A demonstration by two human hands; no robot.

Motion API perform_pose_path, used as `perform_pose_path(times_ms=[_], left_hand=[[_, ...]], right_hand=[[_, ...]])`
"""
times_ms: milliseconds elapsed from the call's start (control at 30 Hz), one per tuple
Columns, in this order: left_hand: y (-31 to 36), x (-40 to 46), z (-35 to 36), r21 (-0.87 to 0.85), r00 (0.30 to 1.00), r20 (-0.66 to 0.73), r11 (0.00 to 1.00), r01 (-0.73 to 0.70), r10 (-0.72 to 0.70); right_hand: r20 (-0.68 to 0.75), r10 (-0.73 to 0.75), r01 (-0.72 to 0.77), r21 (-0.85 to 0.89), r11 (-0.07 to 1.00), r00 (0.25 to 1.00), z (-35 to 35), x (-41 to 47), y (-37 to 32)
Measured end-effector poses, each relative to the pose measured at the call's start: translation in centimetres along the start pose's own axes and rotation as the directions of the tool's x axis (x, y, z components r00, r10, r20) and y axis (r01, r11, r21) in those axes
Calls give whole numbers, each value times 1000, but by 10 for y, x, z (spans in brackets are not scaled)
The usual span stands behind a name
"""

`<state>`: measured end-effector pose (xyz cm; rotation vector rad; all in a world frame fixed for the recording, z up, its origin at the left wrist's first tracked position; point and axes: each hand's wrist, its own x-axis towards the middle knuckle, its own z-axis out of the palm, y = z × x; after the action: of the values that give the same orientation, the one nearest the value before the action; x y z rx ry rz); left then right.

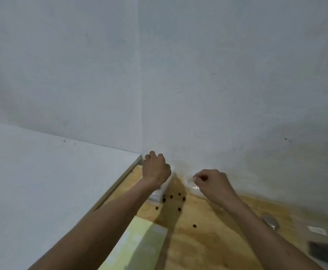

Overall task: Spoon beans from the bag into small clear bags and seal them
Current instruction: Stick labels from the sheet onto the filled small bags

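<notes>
My left hand (156,168) reaches to the wall corner with curled fingers, over a stack of white flat bags (157,194); what it grips is hidden. My right hand (211,182) pinches the top edge of a small clear bag (192,184) lying against the wall. Several dark red beans (172,196) lie scattered on the wooden table (208,240) between my hands. A metal spoon (270,222) lies at the right, blurred.
A white panel (42,182) runs along the left edge of the table. A pale yellow packet (135,246) lies near the front. A dark object (327,254) and a small white label (317,229) sit at the right. White walls close the corner.
</notes>
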<state>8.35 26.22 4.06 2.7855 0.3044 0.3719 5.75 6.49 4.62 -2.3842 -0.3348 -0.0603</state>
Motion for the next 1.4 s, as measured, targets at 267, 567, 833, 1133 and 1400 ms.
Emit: perform_pose_path(times_ms=[267,567,833,1133,1400], left_hand=[[-77,-1,9,-31,969,212,991,133,-123],[-80,-9,-4,-514,947,130,797,317,-293],[-95,-2,-41,-886,946,70,417,205,-316],[-119,-17,-75,-953,941,-20,292,84,-337],[-134,-44,-88,-950,930,-103,313,14,-353]], right_hand=[[139,297,-313,115,943,945,100,37,-46],[239,442,-502,360,786,865,92,54,-45],[180,181,-250,523,815,967,83,44,-59],[260,29,-104,281,954,965,95,9,-95],[520,157,-51,-212,976,840,128,-21,-128]])
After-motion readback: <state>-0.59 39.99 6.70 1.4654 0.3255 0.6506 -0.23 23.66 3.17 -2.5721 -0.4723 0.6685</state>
